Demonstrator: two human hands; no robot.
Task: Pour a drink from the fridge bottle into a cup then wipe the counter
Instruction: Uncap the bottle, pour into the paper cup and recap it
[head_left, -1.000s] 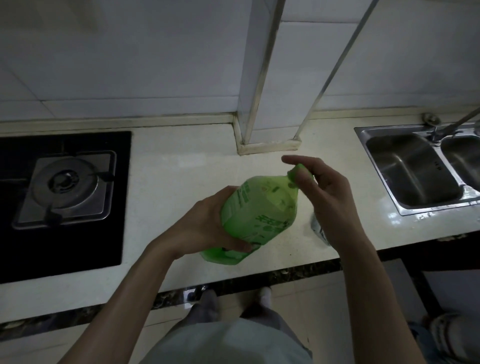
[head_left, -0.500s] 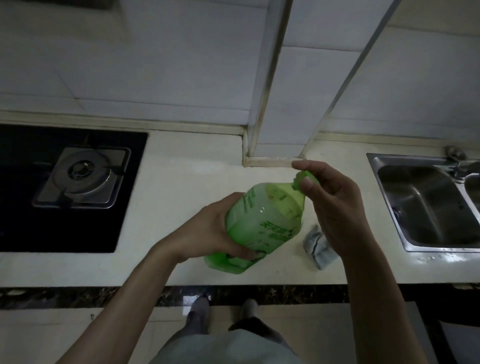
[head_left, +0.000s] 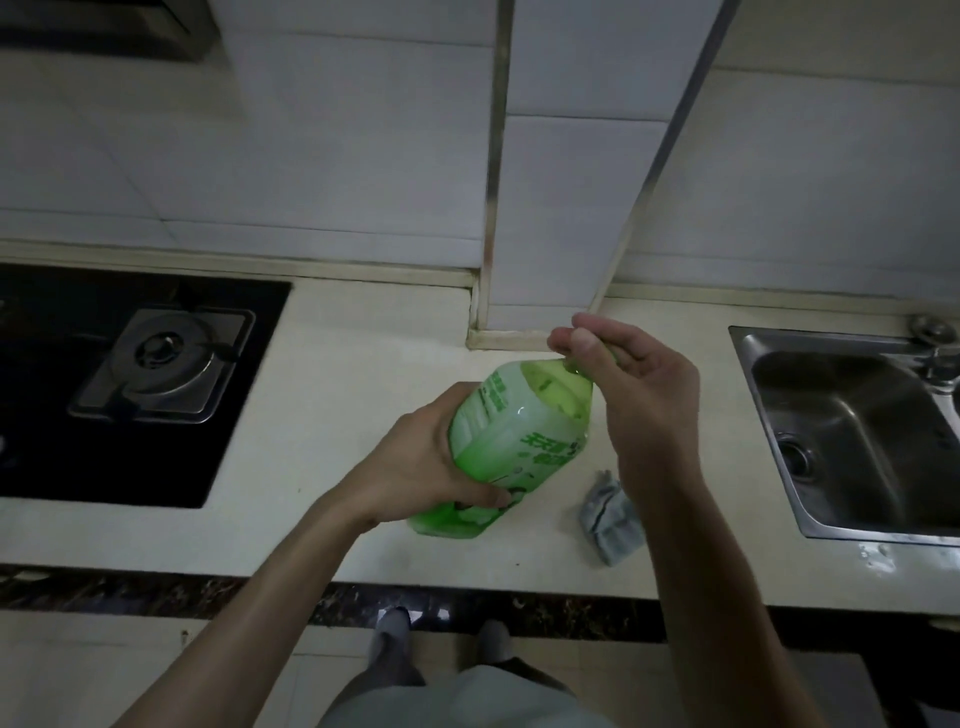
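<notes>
- Your left hand (head_left: 431, 457) is wrapped around the lower body of the green plastic bottle (head_left: 514, 441), thumb across the near side and fingers curled behind it, in a firm grasp.
- You hold the bottle tilted above the pale counter (head_left: 363, 415), base toward you and neck pointing away and to the right. I cannot tell whether the base touches the surface.
- The bottle is partly full of pale green liquid and carries a green printed label.
- Your right hand (head_left: 639, 395) is closed over the bottle's top, thumb and fingertips (head_left: 584, 348) pinching around the neck. The cap itself is mostly hidden under them.
- A crumpled grey cloth (head_left: 610, 519) lies on the counter just right of the bottle, partly behind your right forearm.
- The steel sink (head_left: 852, 431) is set into the counter at the right.
- The gas burner (head_left: 166, 358) sits in its black hob at the left, well apart from the bottle.
</notes>
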